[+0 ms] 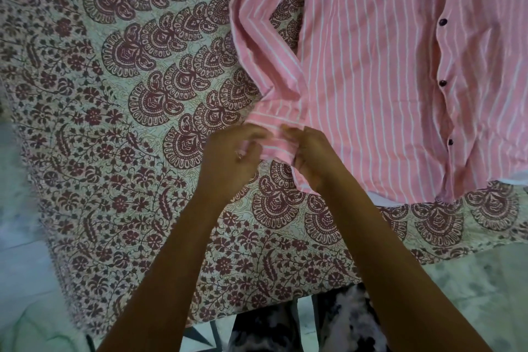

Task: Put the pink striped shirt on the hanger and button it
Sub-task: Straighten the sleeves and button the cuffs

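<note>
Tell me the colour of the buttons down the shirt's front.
The buttons are dark, roughly maroon-black, on the pink striped shirt; the head view shows them.

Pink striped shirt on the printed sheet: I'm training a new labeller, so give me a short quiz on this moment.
1. True or false: the pink striped shirt lies on a printed sheet.
2. What do the left hand and right hand pinch? A collar, B sleeve cuff, C hem.
3. Fill in: the shirt's buttons are ___ in colour.
Key: 1 true; 2 B; 3 dark.
</note>
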